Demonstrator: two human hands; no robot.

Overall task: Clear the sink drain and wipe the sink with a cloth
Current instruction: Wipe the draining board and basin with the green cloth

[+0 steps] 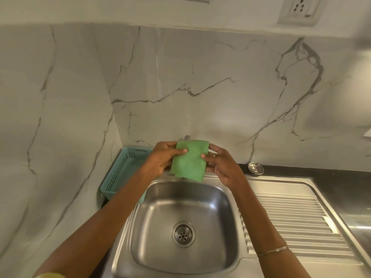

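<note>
While both hands, left (160, 160) and right (222, 167), pinch the green cloth (189, 160) with curled fingers, it hangs over the sink (226, 201).

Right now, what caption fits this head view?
Both hands hold a green cloth above the steel sink.

Left hand (163, 158), right hand (222, 167) raised, arms extended, fingers (181, 151) pinching.

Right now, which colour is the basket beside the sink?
The basket is light blue-green, with small holes in its walls; the head view shows it.
</note>
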